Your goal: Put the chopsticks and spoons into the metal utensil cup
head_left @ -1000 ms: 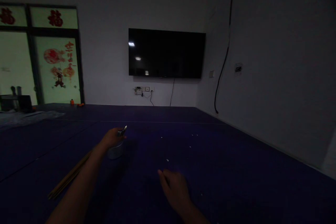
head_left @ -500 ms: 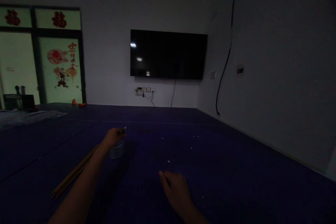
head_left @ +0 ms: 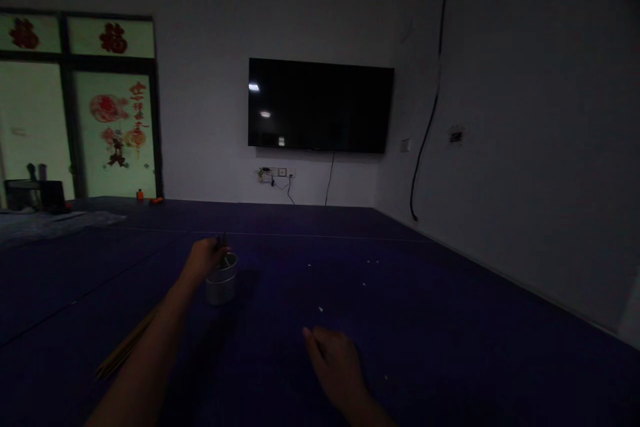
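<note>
My left hand (head_left: pixel 204 259) is closed at the mouth of a grey cylindrical cup (head_left: pixel 221 289), which stands upright. Between its fingers is a small dark object (head_left: pixel 221 240) whose kind I cannot make out in the dim light. A thin light piece slants inside the cup's rim. Beneath my left forearm lies a bundle of thin yellowish sticks (head_left: pixel 127 343), partly hidden by the arm. My right hand (head_left: pixel 336 363) rests low on the dark blue surface with its fingers curled in. Whatever those fingers hold, if anything, is hidden.
Several tiny white bits (head_left: pixel 321 309) are scattered on the dark blue surface (head_left: pixel 450 347). Clear plastic sheeting (head_left: pixel 60 225) and a black box (head_left: pixel 37 195) lie at the far left. A small orange bottle (head_left: pixel 140 194) stands by the door. A dark television (head_left: pixel 320 107) hangs on the wall.
My left hand has shifted slightly left, and the dark object in it now points more upright. More of the cup's rim shows. My right hand has hardly moved.
</note>
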Demonstrator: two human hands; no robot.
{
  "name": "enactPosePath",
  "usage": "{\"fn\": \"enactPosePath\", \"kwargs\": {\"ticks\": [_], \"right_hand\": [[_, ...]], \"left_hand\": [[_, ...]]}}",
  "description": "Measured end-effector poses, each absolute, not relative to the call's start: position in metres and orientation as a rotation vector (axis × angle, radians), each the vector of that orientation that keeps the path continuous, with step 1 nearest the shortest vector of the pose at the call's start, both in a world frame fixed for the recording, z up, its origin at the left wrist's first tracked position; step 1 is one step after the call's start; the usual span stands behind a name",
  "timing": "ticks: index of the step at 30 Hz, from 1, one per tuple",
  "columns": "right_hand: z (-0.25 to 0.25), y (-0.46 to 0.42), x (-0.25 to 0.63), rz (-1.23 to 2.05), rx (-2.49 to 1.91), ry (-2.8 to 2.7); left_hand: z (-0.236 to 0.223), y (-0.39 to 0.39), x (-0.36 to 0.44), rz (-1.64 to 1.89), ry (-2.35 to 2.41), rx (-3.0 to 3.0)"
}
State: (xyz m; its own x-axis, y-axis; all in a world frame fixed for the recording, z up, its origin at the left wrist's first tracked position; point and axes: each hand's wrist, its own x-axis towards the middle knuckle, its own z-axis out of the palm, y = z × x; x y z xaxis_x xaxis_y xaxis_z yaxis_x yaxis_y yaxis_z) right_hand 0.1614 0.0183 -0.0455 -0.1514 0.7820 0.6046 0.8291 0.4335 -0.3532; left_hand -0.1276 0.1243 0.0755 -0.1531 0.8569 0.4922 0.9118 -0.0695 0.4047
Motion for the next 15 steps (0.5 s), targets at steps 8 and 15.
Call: {"fn": "enactPosePath", "kwargs": {"ticks": [8, 15], "right_hand": [[-0.047, 0.019, 0.161, -0.088, -1.337, -1.927], [-0.046, 0.018, 0.159, -0.098, -1.326, -1.924]], "left_hand": [[0.119, 0.086, -0.141, -1.328, -1.974, -1.651], [0.131, 0.068, -0.205, -1.14, -2.193, -1.437]]}}
